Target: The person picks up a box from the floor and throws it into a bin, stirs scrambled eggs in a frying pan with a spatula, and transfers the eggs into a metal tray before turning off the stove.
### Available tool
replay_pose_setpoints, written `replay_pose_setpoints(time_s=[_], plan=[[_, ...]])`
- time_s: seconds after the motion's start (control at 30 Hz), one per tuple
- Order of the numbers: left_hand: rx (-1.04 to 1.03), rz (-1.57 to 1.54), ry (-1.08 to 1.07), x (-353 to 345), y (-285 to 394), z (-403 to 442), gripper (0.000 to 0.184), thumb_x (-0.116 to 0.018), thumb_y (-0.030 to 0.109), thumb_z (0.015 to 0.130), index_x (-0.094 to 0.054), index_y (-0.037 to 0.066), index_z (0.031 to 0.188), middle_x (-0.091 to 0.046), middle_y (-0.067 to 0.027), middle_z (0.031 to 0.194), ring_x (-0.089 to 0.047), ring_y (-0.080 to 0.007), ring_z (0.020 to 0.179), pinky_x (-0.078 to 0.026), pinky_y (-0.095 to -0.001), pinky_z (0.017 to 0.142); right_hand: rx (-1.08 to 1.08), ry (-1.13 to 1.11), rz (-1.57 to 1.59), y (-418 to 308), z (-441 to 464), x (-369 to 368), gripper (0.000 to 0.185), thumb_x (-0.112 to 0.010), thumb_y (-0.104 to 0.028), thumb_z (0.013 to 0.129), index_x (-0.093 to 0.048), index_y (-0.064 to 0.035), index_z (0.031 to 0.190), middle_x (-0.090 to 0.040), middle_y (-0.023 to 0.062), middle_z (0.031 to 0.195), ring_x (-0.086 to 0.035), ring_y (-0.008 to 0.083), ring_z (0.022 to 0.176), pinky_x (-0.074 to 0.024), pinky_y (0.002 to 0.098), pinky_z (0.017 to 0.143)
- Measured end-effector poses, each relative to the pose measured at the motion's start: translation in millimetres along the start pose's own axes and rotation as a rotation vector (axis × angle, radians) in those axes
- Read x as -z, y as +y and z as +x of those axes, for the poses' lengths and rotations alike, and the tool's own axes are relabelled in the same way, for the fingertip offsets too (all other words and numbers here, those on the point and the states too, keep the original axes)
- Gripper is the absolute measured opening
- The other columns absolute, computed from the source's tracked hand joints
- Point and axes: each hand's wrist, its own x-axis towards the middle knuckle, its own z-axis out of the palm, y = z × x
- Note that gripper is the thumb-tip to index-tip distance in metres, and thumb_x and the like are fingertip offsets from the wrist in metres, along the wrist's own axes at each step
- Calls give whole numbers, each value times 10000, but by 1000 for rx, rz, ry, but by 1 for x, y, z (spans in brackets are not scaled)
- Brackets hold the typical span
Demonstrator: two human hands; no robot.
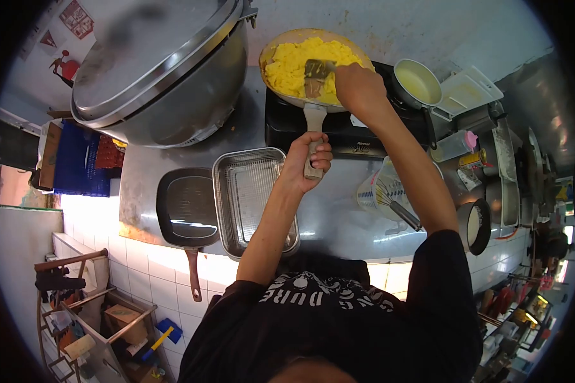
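My left hand (305, 158) is wrapped round the handle (314, 121) of a frying pan (269, 84) on the black gas stove (280, 124). Yellow scrambled egg (287, 67) fills much of the pan in soft lumps. From the right, my right hand (359, 89) reaches over the pan's edge, its fingers closed on a spatula (319, 68). The wide blade of the spatula rests in the egg near the handle side. My right hand's grip is partly hidden by its own back.
A large steel pot (172, 96) stands left of the stove. Nearer me are a square grill pan (186, 207) and a metal tray (255, 198). On the right are a measuring jug (367, 191) with a whisk (402, 214), a small saucepan (418, 83) and a bottle (450, 145).
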Motion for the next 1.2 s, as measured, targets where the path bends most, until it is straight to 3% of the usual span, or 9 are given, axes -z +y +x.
replay_pose_setpoints(time_s=[0.13, 0.33, 0.43, 0.57, 0.7, 0.77, 0.87, 1.0, 1.2], plan=[[-8, -2, 1, -3, -2, -1, 115, -484, 138, 824, -462, 26, 824, -384, 7, 583, -323, -41, 399, -281, -163, 315, 7, 22, -124, 17, 18, 9, 170, -505, -101, 754, -629, -15, 832, -625, 155, 785, -629, 303, 731, -503, 383, 608], [-12, -6, 3, -1, 1, 0, 108, -482, 138, 825, -456, 33, 823, -381, 8, 585, -321, -42, 399, -273, -163, 313, 155, -67, -107, -8, -37, 92, 188, -512, -105, 745, -620, -8, 864, -607, 170, 859, -620, 303, 777, -503, 375, 647], [-2, -2, 16, -3, 0, 1, 104, -483, 134, 824, -453, 35, 819, -377, 9, 580, -320, -42, 397, -271, -164, 311, 279, -79, -12, -25, -38, 71, 170, -530, -90, 726, -633, -20, 842, -616, 162, 832, -626, 297, 764, -506, 378, 631], [-20, 27, 9, -3, 0, 1, 101, -482, 129, 822, -451, 33, 818, -373, 11, 574, -324, -40, 397, -268, -164, 309, 110, -66, 20, -43, 6, 15, 144, -555, -87, 718, -660, -31, 799, -642, 127, 806, -641, 267, 771, -512, 361, 595], [-23, 36, 37, -5, 0, 1, 103, -482, 130, 823, -451, 32, 818, -376, 10, 575, -324, -40, 397, -268, -161, 310, 85, -92, -18, -41, 43, 14, 159, -554, -97, 726, -659, -26, 822, -645, 112, 816, -640, 263, 793, -512, 349, 613], [-43, 32, 33, -3, 0, 1, 104, -482, 131, 824, -450, 32, 816, -376, 9, 575, -323, -40, 397, -268, -160, 310, 122, 3, -2, -34, 51, 14, 167, -506, -95, 741, -627, -9, 818, -612, 187, 841, -629, 305, 759, -504, 391, 598], [-33, 24, 15, -4, 1, 0, 103, -482, 131, 824, -450, 33, 815, -375, 9, 575, -319, -40, 396, -269, -162, 307, 141, 73, -65, -27, 41, 33, 175, -562, -132, 718, -656, -20, 813, -639, 131, 838, -631, 286, 780, -501, 371, 610], [-32, 33, 13, -4, 2, -1, 102, -481, 132, 825, -449, 35, 814, -375, 9, 576, -317, -40, 396, -269, -162, 305, 169, -41, -85, -40, 8, 72, 185, -544, -134, 721, -653, -15, 812, -633, 149, 854, -626, 292, 776, -495, 384, 616], [-44, 25, 51, -5, 0, 0, 102, -486, 133, 824, -443, 41, 813, -370, 13, 574, -311, -37, 392, -264, -158, 303, 148, -99, 54, -51, 36, 19, 223, -494, -120, 738, -651, -20, 861, -629, 154, 896, -620, 291, 836, -494, 393, 672]])
